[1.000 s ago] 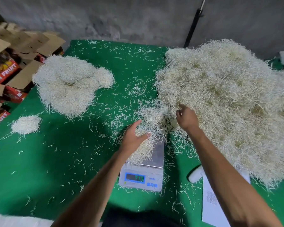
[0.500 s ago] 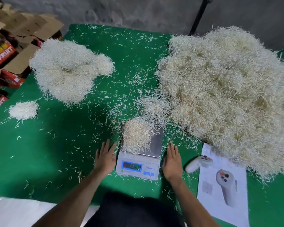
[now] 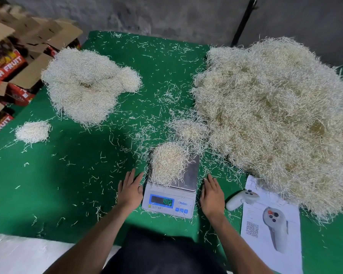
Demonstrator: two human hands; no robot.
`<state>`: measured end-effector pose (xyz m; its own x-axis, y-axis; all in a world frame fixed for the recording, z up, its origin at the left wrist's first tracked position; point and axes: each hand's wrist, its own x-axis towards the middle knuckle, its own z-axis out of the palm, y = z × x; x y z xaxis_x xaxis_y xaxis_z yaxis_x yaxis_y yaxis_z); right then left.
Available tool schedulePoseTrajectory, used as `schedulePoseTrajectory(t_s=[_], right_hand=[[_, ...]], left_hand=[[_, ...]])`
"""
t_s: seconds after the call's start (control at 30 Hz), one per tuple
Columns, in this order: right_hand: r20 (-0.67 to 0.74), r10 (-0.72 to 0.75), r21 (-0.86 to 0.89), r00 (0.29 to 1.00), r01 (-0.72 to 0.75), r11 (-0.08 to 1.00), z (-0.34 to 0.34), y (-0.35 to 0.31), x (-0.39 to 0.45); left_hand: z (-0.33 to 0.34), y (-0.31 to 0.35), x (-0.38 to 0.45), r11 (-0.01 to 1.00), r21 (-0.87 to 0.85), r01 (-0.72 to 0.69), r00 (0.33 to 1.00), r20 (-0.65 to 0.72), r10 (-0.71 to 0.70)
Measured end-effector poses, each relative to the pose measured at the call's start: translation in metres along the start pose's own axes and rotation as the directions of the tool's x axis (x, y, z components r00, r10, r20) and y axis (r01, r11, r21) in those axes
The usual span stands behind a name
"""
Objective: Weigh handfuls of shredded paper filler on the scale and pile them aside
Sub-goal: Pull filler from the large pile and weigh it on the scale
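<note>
left hand (image 3: 130, 189) flat, right hand (image 3: 212, 194) flat — fingers straight

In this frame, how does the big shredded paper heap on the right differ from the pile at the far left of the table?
The right heap is far larger and taller than the left pile, running down to the printed sheet. The right heap looks yellower with darker hollows; the left pile looks paler and more even. The right heap's edge nearly reaches the scale; the left pile sits apart from it. Both are loose shredded paper on the green table.
</note>
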<state>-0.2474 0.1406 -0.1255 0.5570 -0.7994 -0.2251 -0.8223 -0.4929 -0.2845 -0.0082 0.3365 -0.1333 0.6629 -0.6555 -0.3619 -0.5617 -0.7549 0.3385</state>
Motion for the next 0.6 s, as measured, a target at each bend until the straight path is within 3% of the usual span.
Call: schedulePoseTrajectory(t_s=[0.1, 0.2, 0.33, 0.43, 0.47, 0.53, 0.6], right_hand=[[-0.076, 0.053, 0.187, 0.996, -0.038, 0.982, -0.015, 0.0, 0.014], [-0.121, 0.13, 0.427, 0.984, -0.067, 0.902, -0.037, -0.016, 0.033], [-0.34, 0.072, 0.559, 0.938, 0.14, 0.817, -0.072, -0.063, 0.051], [-0.089, -0.091, 0.672, 0.992, 0.128, 0.729, -0.072, -0.107, 0.051], [-0.002, -0.146, 0.694, 0.989, 0.106, 0.712, -0.067, -0.121, 0.046], [0.081, -0.17, 0.778, 0.982, 0.044, 0.626, -0.056, -0.145, 0.038], [0.103, -0.037, 0.916, 0.994, -0.08, 0.393, -0.055, -0.163, 0.041]], left_hand=[[-0.013, 0.003, 0.006, 1.0, -0.008, 0.03, 0.999, -0.018, -0.03], [-0.036, 0.016, 0.015, 0.983, -0.17, 0.068, 0.993, -0.088, -0.084], [-0.062, 0.057, 0.017, 0.855, -0.518, 0.009, 0.963, -0.226, -0.147], [-0.067, 0.097, 0.012, 0.737, -0.675, 0.032, 0.98, -0.125, -0.157], [-0.065, 0.108, 0.012, 0.65, -0.757, 0.067, 0.989, -0.038, -0.145], [-0.066, 0.124, 0.015, 0.314, -0.923, 0.223, 0.966, 0.166, -0.198], [-0.072, 0.126, 0.021, -0.008, -0.947, 0.321, 0.923, 0.315, -0.219]])
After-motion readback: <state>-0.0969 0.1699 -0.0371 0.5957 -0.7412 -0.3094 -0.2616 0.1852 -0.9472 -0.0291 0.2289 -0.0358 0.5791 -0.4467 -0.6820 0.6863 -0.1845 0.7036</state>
